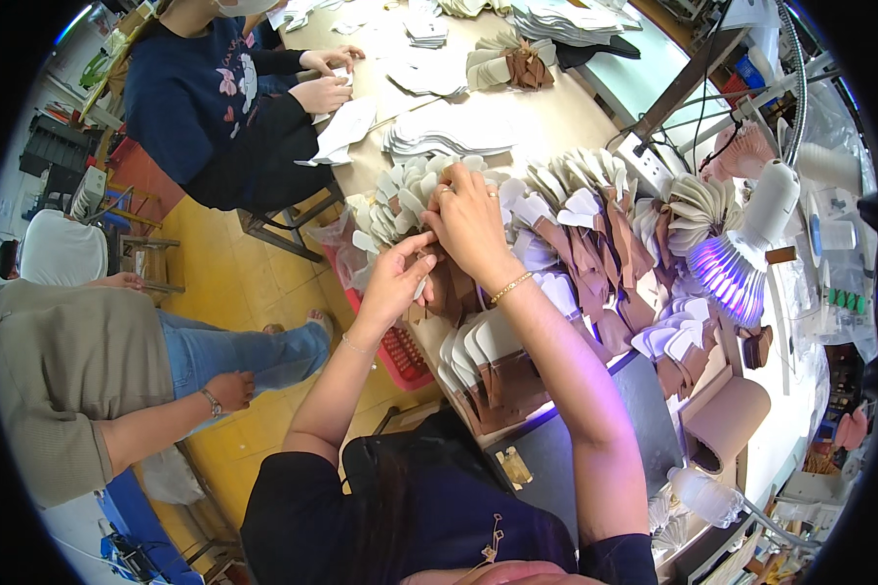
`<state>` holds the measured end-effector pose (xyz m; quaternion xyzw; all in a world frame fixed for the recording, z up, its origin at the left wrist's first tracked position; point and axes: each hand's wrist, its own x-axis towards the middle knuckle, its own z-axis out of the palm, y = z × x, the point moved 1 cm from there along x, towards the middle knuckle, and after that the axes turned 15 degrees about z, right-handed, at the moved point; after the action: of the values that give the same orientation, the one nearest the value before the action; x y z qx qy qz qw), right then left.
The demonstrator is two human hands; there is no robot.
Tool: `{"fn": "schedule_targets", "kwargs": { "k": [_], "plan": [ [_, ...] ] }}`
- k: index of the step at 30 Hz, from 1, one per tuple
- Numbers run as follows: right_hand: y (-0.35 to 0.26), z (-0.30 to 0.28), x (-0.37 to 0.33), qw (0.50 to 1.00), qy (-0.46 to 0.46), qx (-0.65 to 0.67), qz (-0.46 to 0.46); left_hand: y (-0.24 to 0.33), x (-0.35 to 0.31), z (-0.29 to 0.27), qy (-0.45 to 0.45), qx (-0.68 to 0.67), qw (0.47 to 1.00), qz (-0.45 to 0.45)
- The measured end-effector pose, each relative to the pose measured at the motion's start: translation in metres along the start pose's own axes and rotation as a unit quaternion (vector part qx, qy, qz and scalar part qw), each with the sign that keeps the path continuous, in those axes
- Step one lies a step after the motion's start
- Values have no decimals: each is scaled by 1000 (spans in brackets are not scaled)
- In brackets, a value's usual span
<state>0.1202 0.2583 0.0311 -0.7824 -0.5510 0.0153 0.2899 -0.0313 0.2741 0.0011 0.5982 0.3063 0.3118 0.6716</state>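
My left hand [397,281] is closed in a pinch at the near left of the piles, and a small pale tip shows under its thumb. My right hand [466,216] reaches over the same spot with its fingers bent down; what they grip is hidden. The two hands almost touch. Just beyond them lies a fanned heap of off-white, round-ended flat pieces [400,200]. To the right stand bundles of brown and white flat pieces [585,239]. Nearer to me, large white rounded pieces with brown parts [493,366] are stacked in a row.
A lamp with a purple glow [732,273] hangs at the right. Near it are a cardboard tube [727,419] and a plastic bottle [704,495]. A red basket [400,359] sits below the table's left edge. One co-worker [190,97] handles white pieces; another person [78,380] stands left.
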Motion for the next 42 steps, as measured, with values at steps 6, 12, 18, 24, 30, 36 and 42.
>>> {"fn": "schedule_targets", "kwargs": {
  "k": [6, 12, 18, 24, 30, 36, 42],
  "plan": [
    [3, 9, -4, 996, 20, -63, -54, 18, -31, -7, -67, -2, 998, -18],
    [0, 15, -7, 996, 30, -58, -62, 63, -67, -19, -147, 62, 986, -38],
    [8, 15, -3, 995, 45, -55, -64, 118, -90, -36, -321, -27, 946, -39],
    [12, 13, 0, 998, 34, -12, -54, 159, -94, -54, -534, -57, 841, 66],
    [12, -31, 15, 982, -1, 185, 46, 172, -50, -36, -597, 185, 781, -18],
    [12, -99, -20, 855, -312, 410, 63, 179, 7, -10, -618, 210, 757, 28],
    [11, -98, -58, 829, -378, 367, 185, 161, 86, 2, -508, 278, 816, 12]
  ]
}}
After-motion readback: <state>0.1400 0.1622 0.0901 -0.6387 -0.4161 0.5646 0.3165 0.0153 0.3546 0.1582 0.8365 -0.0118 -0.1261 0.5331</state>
